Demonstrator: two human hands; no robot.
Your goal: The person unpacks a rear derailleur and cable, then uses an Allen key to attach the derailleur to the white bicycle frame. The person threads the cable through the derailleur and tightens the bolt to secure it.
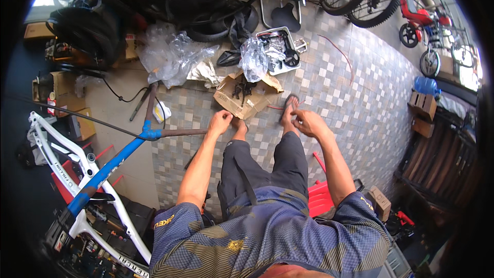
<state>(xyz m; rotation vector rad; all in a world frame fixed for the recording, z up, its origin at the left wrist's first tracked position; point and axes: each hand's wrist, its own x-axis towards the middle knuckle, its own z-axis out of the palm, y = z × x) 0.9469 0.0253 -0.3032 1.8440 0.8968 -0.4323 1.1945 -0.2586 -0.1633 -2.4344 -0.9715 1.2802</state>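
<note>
Left grip and right grip curl, contents I cannot tell; cardboard box opens upward, long axis roughly crosswise.

1. Site: a bicycle workshop, by the look of it.
2. Evidence, left: bare white bicycle frame beside a blue metal bar; crowded small items below, too small to identify.
3. Evidence, far side: knobbly-tyred wheel; red two-wheeler near bright daylight.
4. Evidence, tiled floor: white tray of dark parts, clear plastic wrapping, opened cardboard.
</note>
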